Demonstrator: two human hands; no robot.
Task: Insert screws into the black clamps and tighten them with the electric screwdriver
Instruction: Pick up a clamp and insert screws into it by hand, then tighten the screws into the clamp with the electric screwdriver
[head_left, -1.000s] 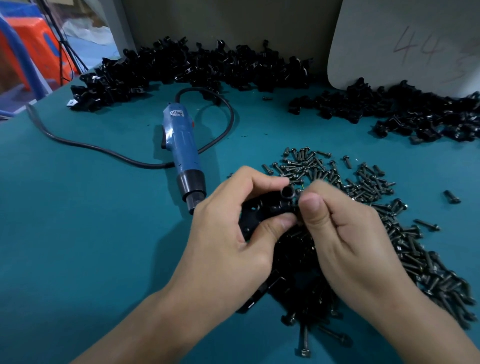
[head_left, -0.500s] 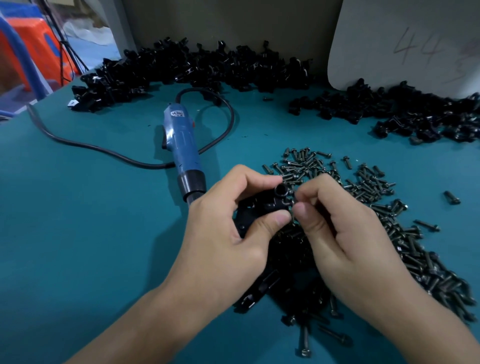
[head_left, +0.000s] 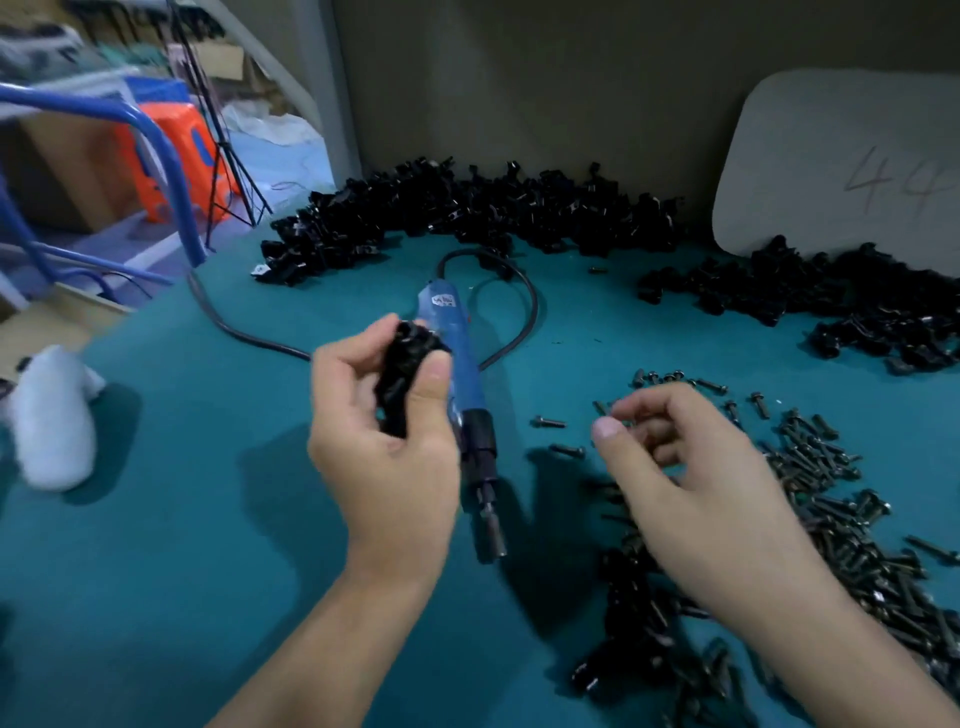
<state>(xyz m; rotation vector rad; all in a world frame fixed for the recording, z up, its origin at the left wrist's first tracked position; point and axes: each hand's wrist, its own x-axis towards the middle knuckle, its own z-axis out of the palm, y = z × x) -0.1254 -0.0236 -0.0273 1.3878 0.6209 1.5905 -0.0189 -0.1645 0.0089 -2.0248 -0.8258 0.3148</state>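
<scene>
One black clamp is held up off the bench in the left hand, with the fingers and thumb curled round it. It cannot be told if a screw is in this clamp, as the picture is blurry. The right hand is held low by the loose screws with bent fingers. Whether a screw is pinched there cannot be told. The blue electric screwdriver is lying on the bench and is gripped by no hand, so nothing is being tightened now. Big heaps of clamps are seen at the back and many screws are spread out, so most of the work is judged to be left.
</scene>
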